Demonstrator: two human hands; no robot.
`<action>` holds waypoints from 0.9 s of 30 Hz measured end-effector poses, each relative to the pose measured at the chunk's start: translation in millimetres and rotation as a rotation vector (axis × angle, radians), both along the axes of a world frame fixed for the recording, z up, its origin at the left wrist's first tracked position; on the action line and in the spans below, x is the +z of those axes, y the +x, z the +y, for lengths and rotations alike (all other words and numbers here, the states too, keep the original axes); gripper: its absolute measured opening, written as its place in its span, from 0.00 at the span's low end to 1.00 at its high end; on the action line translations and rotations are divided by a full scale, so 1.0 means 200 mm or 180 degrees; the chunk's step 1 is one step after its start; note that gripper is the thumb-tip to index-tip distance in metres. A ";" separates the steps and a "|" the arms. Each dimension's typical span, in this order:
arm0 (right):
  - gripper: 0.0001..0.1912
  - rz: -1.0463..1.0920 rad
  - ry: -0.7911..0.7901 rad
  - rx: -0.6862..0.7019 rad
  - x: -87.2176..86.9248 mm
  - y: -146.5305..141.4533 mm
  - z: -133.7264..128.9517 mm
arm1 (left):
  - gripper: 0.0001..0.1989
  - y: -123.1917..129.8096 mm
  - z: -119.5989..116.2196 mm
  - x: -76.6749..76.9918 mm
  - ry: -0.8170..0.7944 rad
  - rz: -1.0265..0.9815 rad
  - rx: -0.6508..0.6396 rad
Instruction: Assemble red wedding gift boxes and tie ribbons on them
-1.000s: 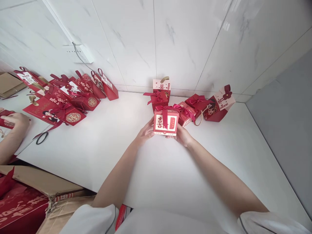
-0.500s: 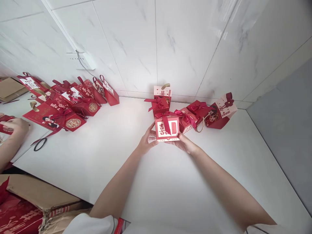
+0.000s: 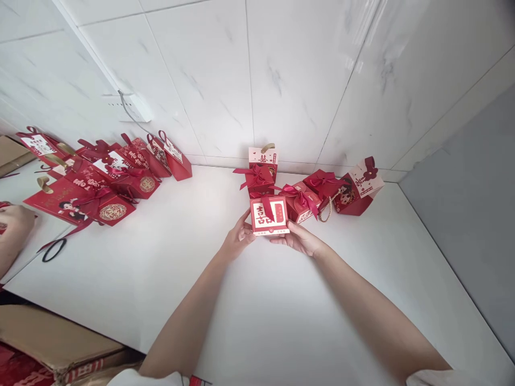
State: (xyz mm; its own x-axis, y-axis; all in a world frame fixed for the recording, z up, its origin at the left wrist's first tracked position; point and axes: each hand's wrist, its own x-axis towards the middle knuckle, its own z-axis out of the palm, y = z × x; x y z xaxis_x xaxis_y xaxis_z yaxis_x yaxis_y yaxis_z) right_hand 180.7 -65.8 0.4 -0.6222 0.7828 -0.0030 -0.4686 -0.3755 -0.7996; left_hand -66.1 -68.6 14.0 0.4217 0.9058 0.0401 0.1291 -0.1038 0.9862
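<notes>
Between my two hands is a red and cream gift box (image 3: 260,215) with large red characters on its face and a red ribbon over its top. My left hand (image 3: 238,236) grips its left side, and my right hand (image 3: 302,239) has its thumb on the right side with fingers beneath. Just behind it stands a red box with a bow (image 3: 259,179) and a white tag panel. To its right sits another ribboned gift box (image 3: 302,202), close to a rope-handled red box (image 3: 324,185). A taller red gift box (image 3: 359,187) with a flower stands further right.
Several red gift boxes (image 3: 116,210) are grouped along the left of the white table (image 3: 161,252). A black ring (image 3: 54,250) lies near them. Another person's hand (image 3: 16,228) is at the left edge. A cardboard carton (image 3: 60,338) stands lower left; a tiled wall (image 3: 217,69) rises behind.
The whole view has shifted, so the scene sits slightly further left and lower. Both my hands stay on the gift box, with little visible movement against the table.
</notes>
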 end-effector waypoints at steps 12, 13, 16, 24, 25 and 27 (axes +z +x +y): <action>0.27 0.0074 -0.0132 -0.0019 -0.01 0.01 0.00 | 0.39 0.02 -0.03 0.07 -0.0012 0.0110 -0.0064; 0.27 0.0088 -0.0146 -0.0007 -0.02 0.01 0.00 | 0.39 0.02 -0.03 0.07 -0.0028 0.0106 -0.0055; 0.28 0.0104 -0.0171 0.0001 -0.02 0.01 0.00 | 0.40 0.02 -0.03 0.07 -0.0053 0.0056 -0.0028; 0.28 -0.0098 -0.0225 -0.0392 0.00 -0.01 0.00 | 0.31 0.04 0.01 -0.02 -0.0249 -0.0376 0.1173; 0.26 -0.0139 -0.0230 -0.0381 0.01 -0.01 0.00 | 0.31 0.04 0.02 -0.03 -0.0249 -0.0461 0.1370; 0.24 -0.0189 -0.0247 -0.0363 0.01 -0.01 0.00 | 0.34 0.04 0.02 -0.05 -0.0261 -0.0670 0.1347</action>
State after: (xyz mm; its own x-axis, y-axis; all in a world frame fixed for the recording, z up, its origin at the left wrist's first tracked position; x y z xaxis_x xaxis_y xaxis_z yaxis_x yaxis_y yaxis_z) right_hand 177.9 -66.0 1.9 -0.5263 0.8444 -0.1004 -0.4645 -0.3844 -0.7978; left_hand -58.2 -64.3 4.6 0.0055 1.0000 0.0062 -0.0603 -0.0059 0.9982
